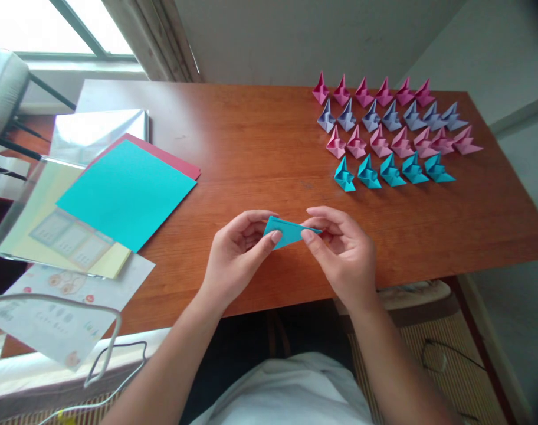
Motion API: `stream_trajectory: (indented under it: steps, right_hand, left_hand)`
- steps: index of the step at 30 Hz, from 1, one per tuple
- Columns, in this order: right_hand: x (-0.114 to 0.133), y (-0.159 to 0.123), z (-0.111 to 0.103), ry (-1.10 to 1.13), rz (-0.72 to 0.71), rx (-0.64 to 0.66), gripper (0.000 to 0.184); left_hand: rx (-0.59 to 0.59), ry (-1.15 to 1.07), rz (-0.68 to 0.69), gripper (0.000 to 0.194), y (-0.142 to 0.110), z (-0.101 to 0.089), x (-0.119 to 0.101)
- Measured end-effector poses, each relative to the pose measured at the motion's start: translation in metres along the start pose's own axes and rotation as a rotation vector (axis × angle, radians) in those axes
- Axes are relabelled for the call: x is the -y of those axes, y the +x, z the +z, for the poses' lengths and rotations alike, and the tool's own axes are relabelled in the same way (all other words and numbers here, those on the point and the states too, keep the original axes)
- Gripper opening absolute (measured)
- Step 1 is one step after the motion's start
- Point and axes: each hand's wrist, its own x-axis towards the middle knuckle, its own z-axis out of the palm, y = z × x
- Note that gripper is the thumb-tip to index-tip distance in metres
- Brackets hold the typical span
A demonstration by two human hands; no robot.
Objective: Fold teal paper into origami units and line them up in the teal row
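Observation:
A small folded piece of turquoise paper (288,232), roughly triangular, is held just above the table's near side. My left hand (239,251) pinches its wider left end between thumb and fingers. At the narrow right tip, my right hand (343,248) has its thumb in front and fingers behind. Farther back on the right stand rows of folded paper figures: dark pink ones (363,93), lavender ones (370,116), light pink ones (379,142) and turquoise ones (391,171).
On the left lie turquoise sheets (127,189) over a red sheet (171,156), a clear packet of yellow paper (105,264) and a printed white sheet (74,307). A grey metal bar (74,302) and cables stand near the wooden table's (242,147) left front corner. A chair (6,94) is beyond.

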Motion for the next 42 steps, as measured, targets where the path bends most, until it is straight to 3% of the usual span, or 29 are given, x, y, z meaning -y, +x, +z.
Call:
stream_trajectory:
  steps: [4,10,15,18,22,25,30,36,42]
  right_hand:
    - [0.001,-0.001,0.003,-0.031,-0.021,0.005,0.022]
    - [0.008,-0.004,0.0,-0.292,-0.124,0.005,0.013]
    - [0.013,-0.004,-0.001,-0.341,-0.2,0.043,0.014]
    - [0.01,-0.006,0.002,-0.313,-0.139,0.029,0.014]
    - [0.003,-0.009,0.01,-0.076,-0.004,0.005,0.026]
    - [-0.001,-0.011,0.015,0.028,0.107,0.062,0.029]
    - [-0.003,-0.014,0.018,-0.003,0.181,0.197,0.015]
    - [-0.003,-0.013,0.019,0.02,0.155,0.068,0.009]
    - [-0.004,-0.012,0.015,-0.035,0.119,0.029,0.011]
  left_hand:
    - [-0.049,0.012,0.053,0.011,0.0,-0.001,0.0]
    - [-0.053,0.072,0.071,0.011,-0.003,-0.001,-0.001]
    - [-0.122,0.097,0.093,0.015,-0.004,0.001,-0.001]
    - [-0.148,0.098,0.095,0.018,-0.004,0.001,-0.001]
    - [-0.208,0.1,0.066,0.02,-0.004,-0.003,0.003]
    - [-0.234,0.083,0.069,0.022,-0.002,-0.006,0.007]
    - [-0.208,-0.001,0.072,0.019,-0.002,-0.005,0.009]
    - [-0.152,0.018,0.015,0.022,-0.004,-0.001,0.002]
    - [-0.032,0.07,-0.014,0.021,-0.003,0.001,-0.004]
